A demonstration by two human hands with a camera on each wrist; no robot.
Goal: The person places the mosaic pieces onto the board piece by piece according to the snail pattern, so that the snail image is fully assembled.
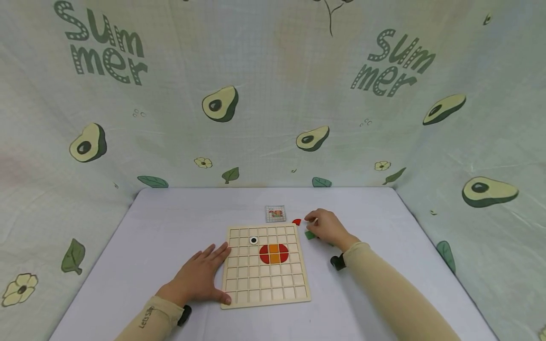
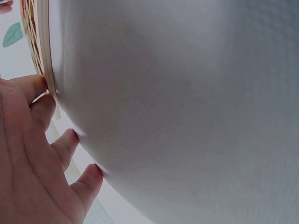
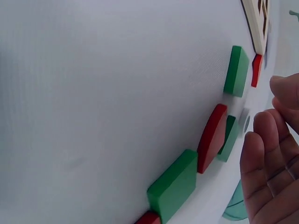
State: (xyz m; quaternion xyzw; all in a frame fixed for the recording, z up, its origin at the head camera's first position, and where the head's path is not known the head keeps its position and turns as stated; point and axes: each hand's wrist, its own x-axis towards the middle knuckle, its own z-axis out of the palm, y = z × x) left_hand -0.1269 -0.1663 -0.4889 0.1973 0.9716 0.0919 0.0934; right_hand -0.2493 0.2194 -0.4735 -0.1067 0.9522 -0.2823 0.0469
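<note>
A square wooden grid board (image 1: 242, 284) lies on the table. On it sit a white eye disc (image 1: 253, 240) with a black centre, and red quarter-round pieces (image 1: 264, 254) flanking orange pieces (image 1: 274, 253). My left hand (image 1: 200, 276) rests against the board's left edge, fingers spread, thumb at the near left corner. Beyond the board's right side, my right hand (image 1: 329, 228) hovers over loose pieces with its fingers bent. No piece shows between its fingertips in the right wrist view. Below it lie green blocks (image 3: 172, 186), a red curved piece (image 3: 212, 139) and a white round piece (image 3: 244, 122).
A small pattern card (image 1: 275, 213) lies behind the board. One red piece (image 1: 296, 221) is by the board's far right corner. The white table (image 1: 170, 222) meets a printed cloth backdrop (image 1: 264, 161) at the back and sides.
</note>
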